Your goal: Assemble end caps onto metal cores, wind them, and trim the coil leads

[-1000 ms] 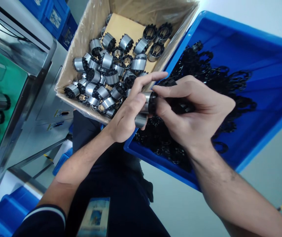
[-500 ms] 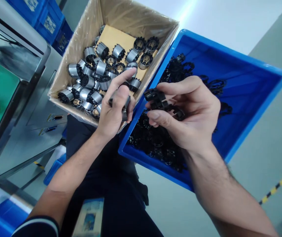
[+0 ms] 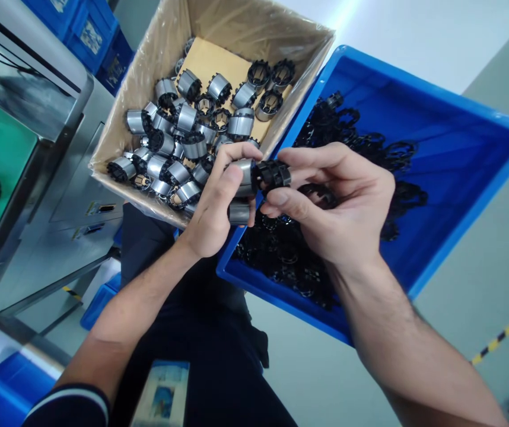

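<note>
Between the thumb and fingers of my left hand [image 3: 214, 204] is a silver metal motor core [image 3: 246, 177]. A second metal core [image 3: 239, 212] sits lower in the same hand, against the fingers. My right hand [image 3: 347, 201] pinches a black plastic ring [image 3: 274, 176] with toothed edges, which meets the right end of the upper core. Another black ring [image 3: 319, 194] is tucked in the right palm, partly hidden by the fingers. Both hands are over the neighbouring edges of a carton and a blue bin.
The lined carton [image 3: 121, 101] holds many silver cores with black ends and a cardboard sheet [image 3: 214, 59]. Beside it the blue bin [image 3: 459, 118] contains loose black rings. A machine with a green surface [image 3: 9, 148] stands at left, blue crates [image 3: 89, 35] behind.
My hands have come together, so the black ring now meets the metal core. The left hand has turned, showing both cores more clearly, and its index finger has curled in.
</note>
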`<action>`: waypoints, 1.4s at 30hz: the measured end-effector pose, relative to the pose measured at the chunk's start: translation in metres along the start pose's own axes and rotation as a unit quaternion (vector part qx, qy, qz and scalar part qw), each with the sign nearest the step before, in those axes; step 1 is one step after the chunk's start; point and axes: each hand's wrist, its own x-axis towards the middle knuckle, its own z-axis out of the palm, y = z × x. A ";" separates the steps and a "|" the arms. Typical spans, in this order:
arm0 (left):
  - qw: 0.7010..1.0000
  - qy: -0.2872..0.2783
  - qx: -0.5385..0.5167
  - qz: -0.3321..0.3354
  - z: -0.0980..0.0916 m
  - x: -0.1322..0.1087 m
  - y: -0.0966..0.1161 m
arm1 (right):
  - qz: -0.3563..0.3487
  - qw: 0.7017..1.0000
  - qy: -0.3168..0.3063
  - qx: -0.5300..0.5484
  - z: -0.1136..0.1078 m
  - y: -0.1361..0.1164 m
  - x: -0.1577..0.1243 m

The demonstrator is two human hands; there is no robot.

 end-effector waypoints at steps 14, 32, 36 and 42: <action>0.995 0.036 0.087 0.028 0.002 -0.001 -0.005 | -0.065 0.992 0.017 -0.108 -0.002 0.005 0.000; 0.997 0.002 0.058 0.060 -0.002 0.001 -0.006 | -0.126 0.975 0.024 -0.181 -0.006 0.008 -0.004; 0.998 -0.023 0.051 0.042 -0.004 0.001 -0.003 | -0.146 0.972 0.019 -0.185 -0.005 0.008 -0.006; 0.996 0.004 0.068 0.050 0.000 -0.001 -0.003 | -0.106 0.976 0.037 -0.184 -0.002 0.003 -0.011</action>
